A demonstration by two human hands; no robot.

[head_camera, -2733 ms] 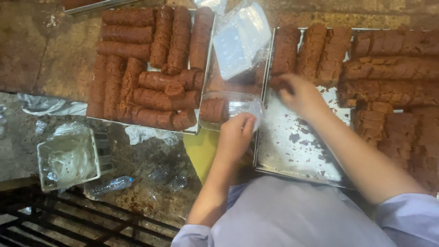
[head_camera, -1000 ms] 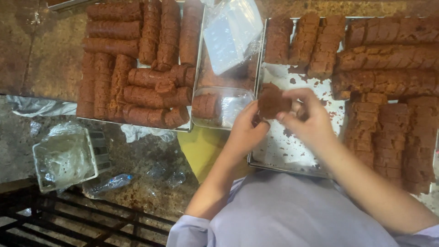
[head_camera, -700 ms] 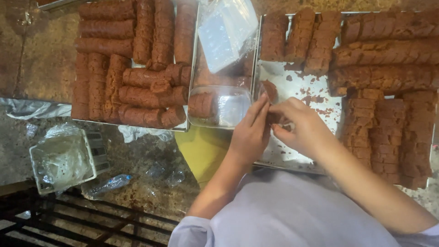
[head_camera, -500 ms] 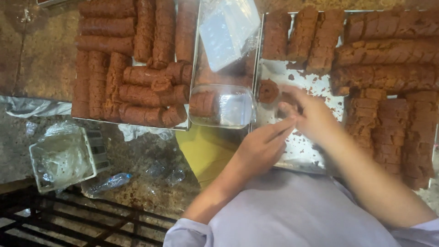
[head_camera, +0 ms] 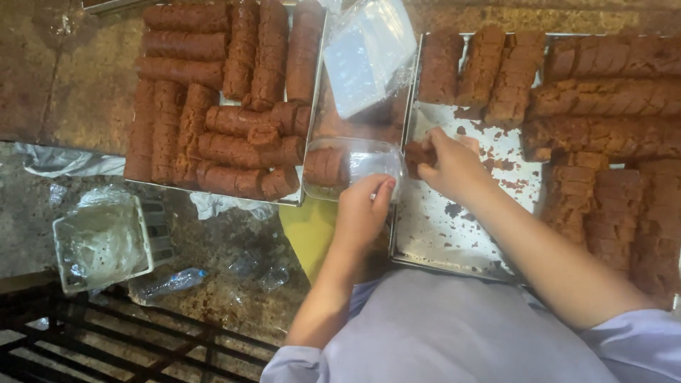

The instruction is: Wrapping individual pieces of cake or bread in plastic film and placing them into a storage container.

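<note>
Your right hand (head_camera: pixel 454 167) is pinching a brown slice (head_camera: pixel 418 152), left hand (head_camera: pixel 362 213) gripping the clear tub (head_camera: pixel 351 167) just beside it.

The scene is lit evenly by soft, warm light from above, and only weak shadows are seen. A dim zone is found at the lower left, where the black metal rack (head_camera: pixel 106 340) is almost lost in darkness. Bright glare is reflected by the steel tray (head_camera: pixel 454 234) and by the clear plastic bag (head_camera: pixel 369 50). The brown rolls (head_camera: pixel 234 92) are shown fairly sharp, while the right hand (head_camera: pixel 454 167) is slightly blurred. The edges are a little soft.
</note>
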